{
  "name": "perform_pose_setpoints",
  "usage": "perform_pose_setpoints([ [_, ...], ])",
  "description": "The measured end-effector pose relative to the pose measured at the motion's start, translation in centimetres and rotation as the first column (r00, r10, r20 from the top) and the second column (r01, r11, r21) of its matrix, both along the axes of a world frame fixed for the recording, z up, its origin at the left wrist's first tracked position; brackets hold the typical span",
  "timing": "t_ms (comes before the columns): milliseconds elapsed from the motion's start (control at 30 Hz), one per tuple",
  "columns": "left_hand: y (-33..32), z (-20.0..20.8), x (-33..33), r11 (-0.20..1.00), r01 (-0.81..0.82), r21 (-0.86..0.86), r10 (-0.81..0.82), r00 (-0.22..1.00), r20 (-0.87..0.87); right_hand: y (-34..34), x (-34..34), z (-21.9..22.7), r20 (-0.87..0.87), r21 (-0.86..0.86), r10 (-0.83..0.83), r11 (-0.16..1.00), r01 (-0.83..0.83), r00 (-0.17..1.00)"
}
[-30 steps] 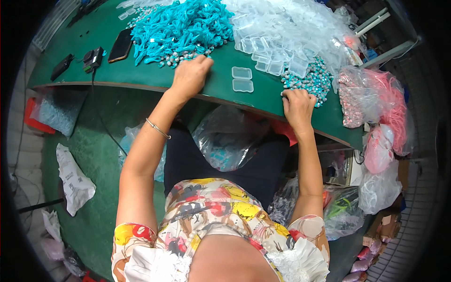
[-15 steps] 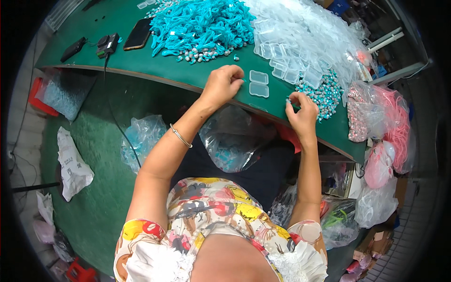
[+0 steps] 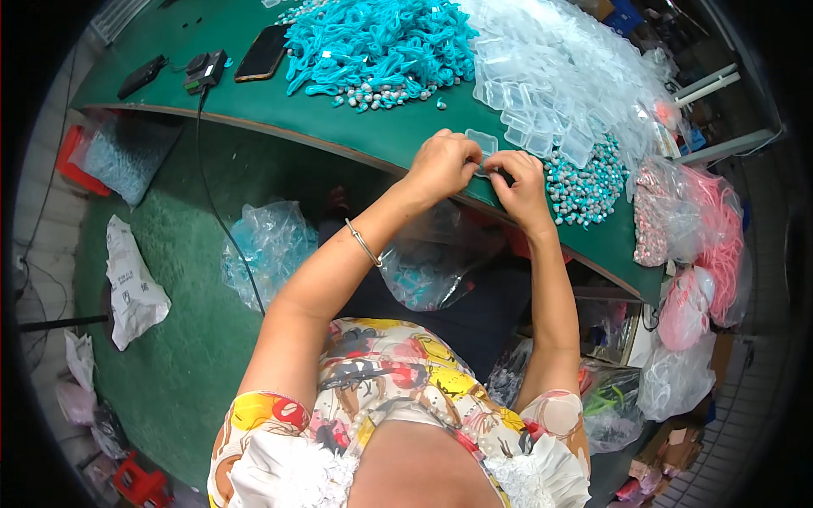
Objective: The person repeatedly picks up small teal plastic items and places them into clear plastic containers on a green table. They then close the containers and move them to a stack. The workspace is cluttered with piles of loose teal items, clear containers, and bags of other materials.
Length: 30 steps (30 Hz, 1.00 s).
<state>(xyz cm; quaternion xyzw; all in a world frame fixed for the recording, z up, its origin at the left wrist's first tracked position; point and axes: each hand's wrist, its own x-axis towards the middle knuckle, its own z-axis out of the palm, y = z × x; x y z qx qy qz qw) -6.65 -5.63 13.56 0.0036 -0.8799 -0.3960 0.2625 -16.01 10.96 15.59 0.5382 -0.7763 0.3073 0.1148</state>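
A small clear plastic box (image 3: pixel 482 138) lies opened out flat near the front edge of the green table, its near half mostly covered by my fingers. From the left, my left hand (image 3: pixel 444 164) reaches over that near half with thumb and forefinger closed. Just across from it, my right hand (image 3: pixel 518 188) is bent down at the same half, fingers pinched together. Whatever is between the fingertips is too small or hidden. Beside my right hand spreads a pile of teal-and-grey beads (image 3: pixel 584 182). A heap of teal cords (image 3: pixel 381 46) with grey bead ends lies beyond my left hand.
Many clear boxes (image 3: pixel 559 72) are heaped at the back right. A phone (image 3: pixel 262 53), a small black device (image 3: pixel 205 71) with a cable and a black case (image 3: pixel 141 77) lie at the left. Bags of pink beads (image 3: pixel 650 216) and pink cords (image 3: pixel 718 229) hang at the right edge.
My hands have come together over the near half of the clear box, the left moving right and the right moving left. The view has shifted slightly.
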Motion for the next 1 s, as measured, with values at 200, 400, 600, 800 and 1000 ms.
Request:
perform_pose_setpoints([
  [200,-0.2,-0.2,0.5,0.999,-0.006,-0.036,0.002,0.994,-0.113,-0.1,-1.1,1.5,0.176,-0.015,0.115,0.993,-0.115,0.978],
  [400,-0.3,0.3,1.2,0.983,-0.021,-0.181,0.022,1.0,0.009,-2.1,-2.7,2.6,0.213,-0.109,0.012,0.994,0.012,0.977],
  [600,-0.7,0.8,1.8,0.977,-0.009,-0.215,0.022,0.998,0.056,-8.5,-4.5,2.3,-0.134,0.003,-0.081,0.997,0.082,0.988],
  [800,-1.1,0.2,2.3,0.982,-0.028,-0.184,0.032,0.999,0.02,-14.2,-4.5,1.3,-0.065,0.056,-0.379,0.922,0.382,0.923],
  [1000,-1.2,0.0,2.2,0.986,-0.016,-0.164,0.021,0.999,0.029,-15.2,-5.5,0.6,-0.022,0.078,-0.425,0.902,0.425,0.905],
])
